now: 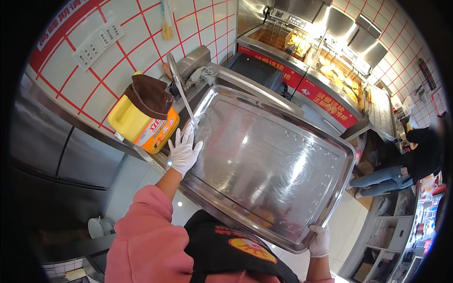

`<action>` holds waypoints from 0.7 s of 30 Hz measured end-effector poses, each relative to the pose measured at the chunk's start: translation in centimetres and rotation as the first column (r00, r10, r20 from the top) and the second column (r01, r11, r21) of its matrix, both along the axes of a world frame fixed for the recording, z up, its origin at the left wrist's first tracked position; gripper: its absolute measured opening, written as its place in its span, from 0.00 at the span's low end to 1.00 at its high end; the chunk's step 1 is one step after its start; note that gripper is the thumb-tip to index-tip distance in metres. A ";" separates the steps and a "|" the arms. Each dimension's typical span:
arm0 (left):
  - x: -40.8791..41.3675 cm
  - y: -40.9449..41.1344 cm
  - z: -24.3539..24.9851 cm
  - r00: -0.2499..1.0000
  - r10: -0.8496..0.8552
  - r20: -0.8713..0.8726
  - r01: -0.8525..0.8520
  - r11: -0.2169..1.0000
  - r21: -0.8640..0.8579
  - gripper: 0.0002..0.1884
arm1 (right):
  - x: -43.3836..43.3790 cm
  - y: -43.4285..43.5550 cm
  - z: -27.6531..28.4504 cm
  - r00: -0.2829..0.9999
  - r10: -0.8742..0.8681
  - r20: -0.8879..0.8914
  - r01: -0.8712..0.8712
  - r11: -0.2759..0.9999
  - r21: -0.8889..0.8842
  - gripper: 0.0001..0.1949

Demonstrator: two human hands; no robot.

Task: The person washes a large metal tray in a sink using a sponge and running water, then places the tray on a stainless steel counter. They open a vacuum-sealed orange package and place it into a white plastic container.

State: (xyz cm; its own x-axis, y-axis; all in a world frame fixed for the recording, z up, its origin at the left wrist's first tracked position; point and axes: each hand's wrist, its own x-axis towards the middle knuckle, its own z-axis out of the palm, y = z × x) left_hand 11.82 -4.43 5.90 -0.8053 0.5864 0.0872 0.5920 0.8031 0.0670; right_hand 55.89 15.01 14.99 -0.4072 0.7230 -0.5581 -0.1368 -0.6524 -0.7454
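A large rimmed stainless-steel tray lies tilted before me over the sink, its surface wet and scuffed. Water runs from the curved faucet onto the tray's far left end. My left hand, in a thin white glove, has its fingers spread at that left edge, close under the stream; whether it presses on the metal I cannot tell. At the near right corner, my gloved right hand grips the rim, with the thumb on top and the other fingers mostly hidden beneath.
A yellow detergent jug with a brown cloth draped over it stands left of the sink. A grey rag lies behind the faucet. Deep fryers holding food line the back. A person stands at the right.
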 end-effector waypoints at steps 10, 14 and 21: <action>-1.7 0.2 -3.5 0.968 -0.246 0.047 0.250 0.936 -0.248 0.32 | 3.5 0.4 -7.2 0.999 0.017 0.027 -0.015 0.996 -0.090 0.30; -2.8 0.6 -4.0 0.940 -0.341 0.027 0.338 0.915 -0.222 0.33 | 3.5 -0.2 -8.9 0.991 -0.018 0.135 0.023 0.999 -0.041 0.21; -5.0 5.0 -4.2 0.895 -0.446 0.000 0.440 0.884 -0.156 0.37 | 4.5 -1.1 -10.9 0.957 -0.032 0.290 0.030 0.999 0.013 0.14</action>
